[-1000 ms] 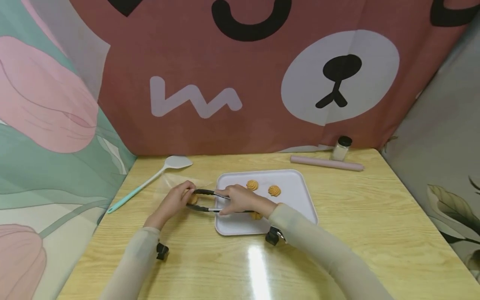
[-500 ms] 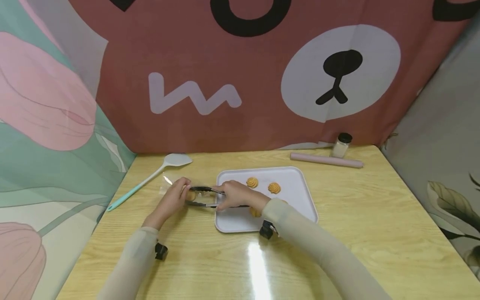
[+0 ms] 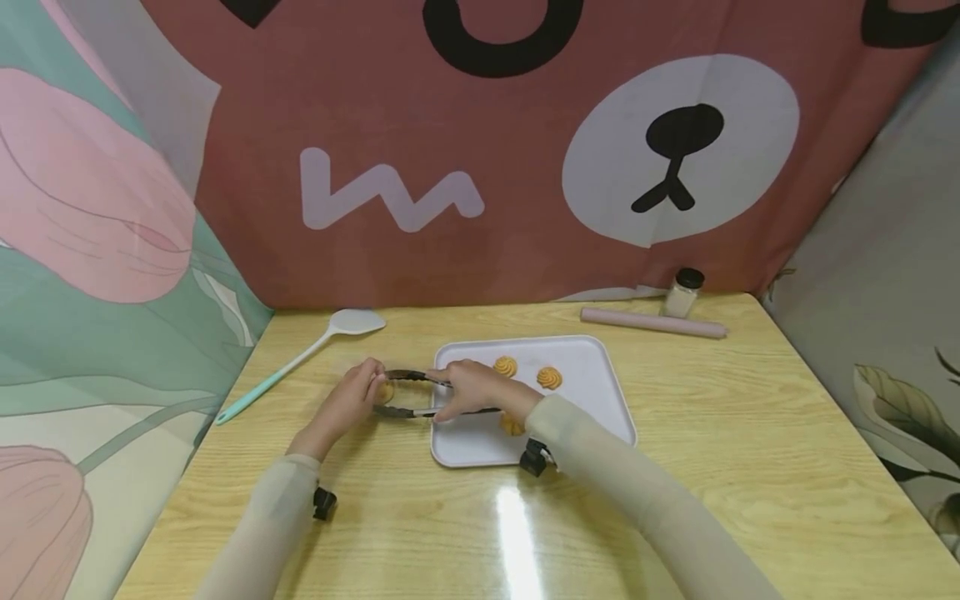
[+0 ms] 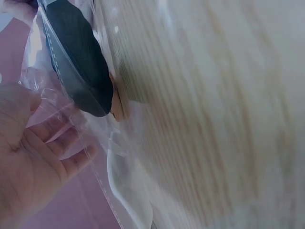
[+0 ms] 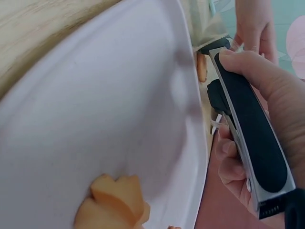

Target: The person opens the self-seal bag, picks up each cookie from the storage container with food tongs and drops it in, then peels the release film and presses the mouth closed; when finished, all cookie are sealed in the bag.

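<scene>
- The left hand point(image 3: 351, 402) pinches the edge of a clear bag point(image 4: 35, 62), its fingers curled in against the thin plastic, just beside the tips of the tongs.
- The right hand point(image 3: 474, 390) grips the tongs point(image 3: 405, 376) with its fingers curled around the handles; the tongs' two arms stand wide apart, their tips off the left edge of the tray point(image 3: 465, 446).
- One bagged cookie point(image 3: 385, 391) lies between those tips and looks unclamped. It seems to be inside the bag, though the plastic is so clear and the close view so blurred that this is hard to confirm.
- Done, as far as I can judge: that one cookie is off the tray and let go, while the tongs are not yet drawn clear of the bag.
- Left: a far-left cookie point(image 3: 506, 367) and a far-right cookie point(image 3: 550, 378) sit on the tray in plain sight, with a near cookie point(image 3: 513, 425) partly under the right forearm. The arm may hide more, so I cannot give a full count; most of the work appears to remain.
</scene>
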A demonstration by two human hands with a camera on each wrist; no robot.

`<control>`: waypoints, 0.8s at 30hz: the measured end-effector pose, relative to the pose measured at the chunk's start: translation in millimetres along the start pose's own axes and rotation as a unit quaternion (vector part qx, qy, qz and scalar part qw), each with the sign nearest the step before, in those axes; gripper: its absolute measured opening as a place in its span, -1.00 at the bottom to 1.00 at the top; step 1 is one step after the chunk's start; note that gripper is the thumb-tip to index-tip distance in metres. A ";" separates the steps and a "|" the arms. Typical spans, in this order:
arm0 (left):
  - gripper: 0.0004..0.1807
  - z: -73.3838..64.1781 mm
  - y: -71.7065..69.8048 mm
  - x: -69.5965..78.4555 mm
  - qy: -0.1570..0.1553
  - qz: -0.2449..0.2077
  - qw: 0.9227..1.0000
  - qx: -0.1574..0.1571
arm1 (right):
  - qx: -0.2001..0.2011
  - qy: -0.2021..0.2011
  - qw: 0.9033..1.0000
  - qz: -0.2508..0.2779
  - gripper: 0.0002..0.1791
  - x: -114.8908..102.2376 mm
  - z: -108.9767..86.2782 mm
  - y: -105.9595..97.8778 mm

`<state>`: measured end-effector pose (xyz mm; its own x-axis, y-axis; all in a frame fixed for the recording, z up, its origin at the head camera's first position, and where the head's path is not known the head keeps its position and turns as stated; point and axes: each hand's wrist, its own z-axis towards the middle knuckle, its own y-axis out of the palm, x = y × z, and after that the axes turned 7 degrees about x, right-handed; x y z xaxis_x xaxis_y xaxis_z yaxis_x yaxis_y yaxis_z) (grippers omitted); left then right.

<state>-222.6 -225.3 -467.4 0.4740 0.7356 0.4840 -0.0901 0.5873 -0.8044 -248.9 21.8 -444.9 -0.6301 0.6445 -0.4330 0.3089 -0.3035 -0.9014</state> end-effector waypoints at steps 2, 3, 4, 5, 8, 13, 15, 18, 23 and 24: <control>-0.95 0.2 1.3 -0.1 0.005 0.000 1.000 0.003 | 0.000 -0.001 1.000 -0.002 -0.08 0.3 -1.5 -1.1; -0.94 0.1 1.9 0.0 0.006 0.000 1.000 0.004 | 0.001 -0.001 1.000 0.000 -0.08 0.6 -2.6 -1.7; -0.94 -0.1 2.2 0.0 0.006 0.002 1.000 0.005 | 0.001 -0.001 1.000 0.006 -0.09 1.2 -4.0 -2.1; -0.94 -0.4 2.4 0.5 0.005 0.003 1.000 0.006 | 0.000 0.000 1.000 0.014 -0.08 1.9 -5.4 -2.8; -0.94 -0.9 3.4 1.2 0.000 -0.001 1.000 0.007 | -0.002 0.000 0.999 0.036 -0.08 4.3 -11.0 -5.5; -0.94 -1.3 5.0 0.6 -0.007 0.001 1.000 0.010 | 0.005 0.000 0.998 0.057 -0.10 8.6 -19.6 -11.3; -0.93 -1.0 5.8 -0.4 -0.008 0.002 1.000 0.010 | 0.006 0.004 0.998 0.063 -0.11 10.2 -22.6 -13.6; -0.93 -1.5 5.7 -2.0 -0.011 0.011 1.000 0.010 | 0.002 0.010 0.998 0.065 -0.12 12.4 -27.2 -16.2; -0.94 -3.3 4.1 -4.8 -0.017 0.031 0.999 0.017 | 0.003 0.001 0.998 0.061 -0.13 16.3 -38.4 -19.7; -0.95 -3.3 3.9 -5.2 -0.017 0.034 0.999 0.020 | 0.004 -0.001 0.998 0.061 -0.13 17.5 -41.4 -20.2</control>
<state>-222.5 -227.9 -474.2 0.4360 0.7852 0.4397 -0.1564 0.5473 -0.8222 -236.7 68.3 -434.0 -0.5897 0.6016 -0.5389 0.3769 -0.3851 -0.8424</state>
